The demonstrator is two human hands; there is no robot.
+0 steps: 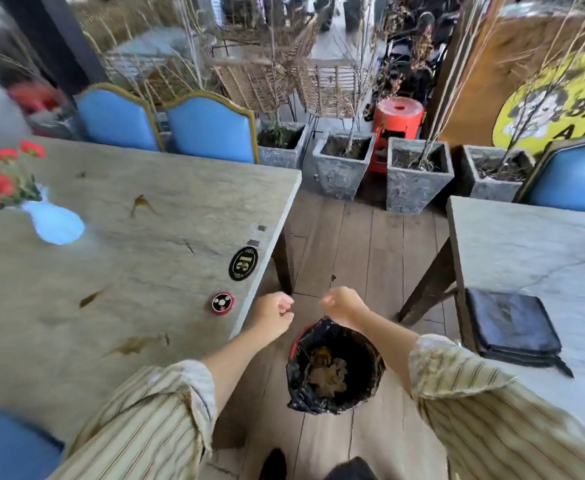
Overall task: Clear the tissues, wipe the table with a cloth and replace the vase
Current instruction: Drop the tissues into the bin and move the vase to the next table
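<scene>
A stone-topped table (138, 271) on the left carries brown smears and a white vase (55, 221) of red flowers near its far left. On the floor between two tables stands a bin (332, 367) lined with a black bag, with crumpled tissues (329, 374) inside. My left hand (273, 313) hovers past the table corner, fingers curled shut, nothing visible in it. My right hand (341, 303) is above the bin's far rim, fingers closed, seemingly pinching the edge of the black bag. A dark folded cloth (512, 327) lies on the right table (533, 251).
A black oval number plaque (243, 263) and a round red call button (222, 303) sit near the left table's right edge. Blue chairs (211, 128) stand behind it. Grey planters (344, 168) line the wooden floor beyond; a red stool (399, 119) stands behind them.
</scene>
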